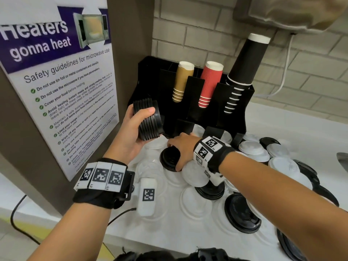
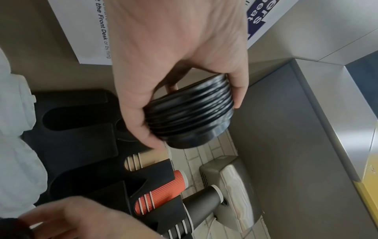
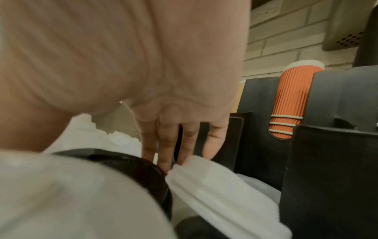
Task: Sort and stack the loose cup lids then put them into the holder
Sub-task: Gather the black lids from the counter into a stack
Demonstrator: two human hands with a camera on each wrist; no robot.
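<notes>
My left hand (image 1: pixel 134 127) holds a stack of black lids (image 1: pixel 148 120) on its side, in the air in front of the black holder's (image 1: pixel 243 102) left end. The left wrist view shows thumb and fingers wrapped round that stack (image 2: pixel 190 113). My right hand (image 1: pixel 180 147) reaches down onto a single black lid (image 1: pixel 169 159) lying among white lids (image 1: pixel 195 176) on the counter. Its thumb sits on the lid's near edge and its fingers (image 3: pixel 167 145) on the far edge of the lid (image 3: pixel 132 166). Several more loose black lids (image 1: pixel 243 215) and white lids (image 1: pixel 253 149) lie to the right.
The holder carries gold (image 1: pixel 181 81), red (image 1: pixel 209 83) and black cup stacks (image 1: pixel 243 66), with white lids in its front slots (image 1: pixel 227 137). A poster panel (image 1: pixel 56 91) stands close on the left. A white tagged device (image 1: pixel 147 196) lies near the counter's front edge.
</notes>
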